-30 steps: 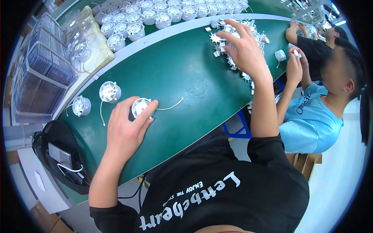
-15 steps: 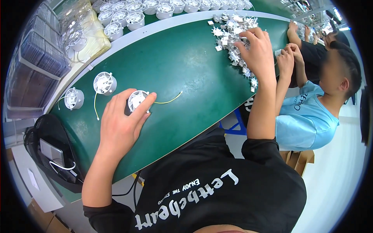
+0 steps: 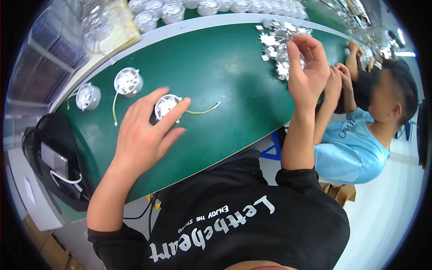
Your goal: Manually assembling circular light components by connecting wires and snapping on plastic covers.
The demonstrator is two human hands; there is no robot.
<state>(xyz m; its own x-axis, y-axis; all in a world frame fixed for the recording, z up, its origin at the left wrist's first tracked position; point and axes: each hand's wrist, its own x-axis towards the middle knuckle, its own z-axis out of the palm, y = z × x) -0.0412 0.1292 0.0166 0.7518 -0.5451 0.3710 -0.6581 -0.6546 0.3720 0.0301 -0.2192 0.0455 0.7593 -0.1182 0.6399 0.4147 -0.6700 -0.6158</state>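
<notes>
My left hand (image 3: pixel 146 130) rests on a small round white housing (image 3: pixel 165 106) with a yellow-green wire trailing right across the green belt (image 3: pixel 216 76). Fingers wrap around its sides. My right hand (image 3: pixel 308 67) is raised above a pile of small silvery star-shaped metal pieces (image 3: pixel 276 47) and pinches one such piece (image 3: pixel 285 37) between thumb and fingertips. Two more white round housings (image 3: pixel 128 81) (image 3: pixel 87 96) with wires lie to the left on the belt.
Rows of white round housings (image 3: pixel 180 9) stand along the belt's far edge. A clear bag (image 3: pixel 103 27) and stacked trays (image 3: pixel 40 58) sit at far left. A black device (image 3: pixel 54 162) hangs at the near-left end. A person in a light blue shirt (image 3: pixel 351 148) works at my right.
My right hand has lifted off the pile of metal pieces, now pinching one piece. My left hand stays on the white housing. The view has shifted slightly.
</notes>
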